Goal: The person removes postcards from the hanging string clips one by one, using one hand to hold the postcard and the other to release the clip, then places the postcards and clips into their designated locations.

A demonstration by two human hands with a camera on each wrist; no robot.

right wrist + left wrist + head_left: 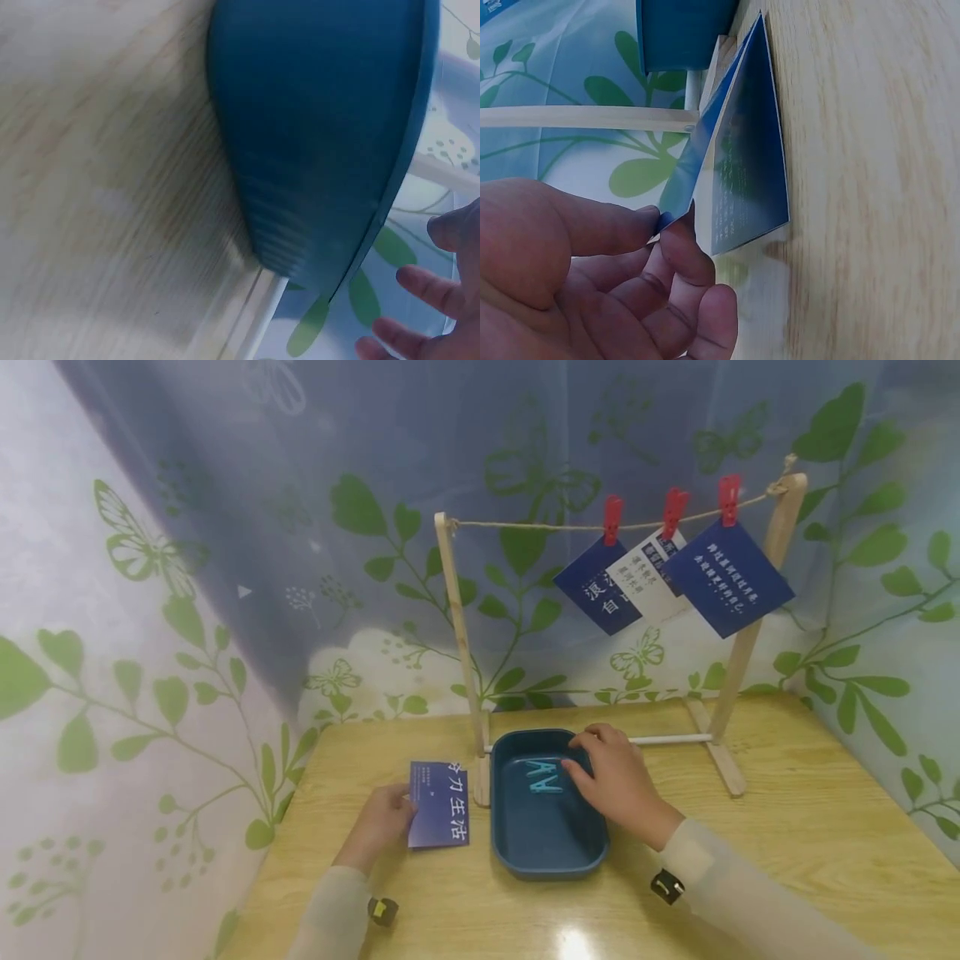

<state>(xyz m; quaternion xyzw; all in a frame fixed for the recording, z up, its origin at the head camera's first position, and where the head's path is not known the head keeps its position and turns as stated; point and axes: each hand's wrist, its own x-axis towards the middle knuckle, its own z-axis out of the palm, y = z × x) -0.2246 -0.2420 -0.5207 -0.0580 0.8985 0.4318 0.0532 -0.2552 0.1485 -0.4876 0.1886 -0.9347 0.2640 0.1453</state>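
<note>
My left hand [381,823] pinches the left edge of a blue card [438,806] with white characters. In the left wrist view, thumb and forefinger of the hand [622,262] hold one panel of the folded card [750,150]. Over the right rim of the dark blue tray [550,864], my right hand [621,781] has its fingers spread, with nothing between them. Two light-blue clothespins [545,785] lie inside the tray near its back. The right wrist view shows the hand [442,300] beside the tray's outer wall [315,112].
Behind the tray stands a wooden frame [461,635] with a string [525,527] across it. Three cards hang there from red clips [612,520], toward the right: a blue one [600,597], a white one [648,581] and another blue one [727,578]. A patterned curtain [420,460] is behind.
</note>
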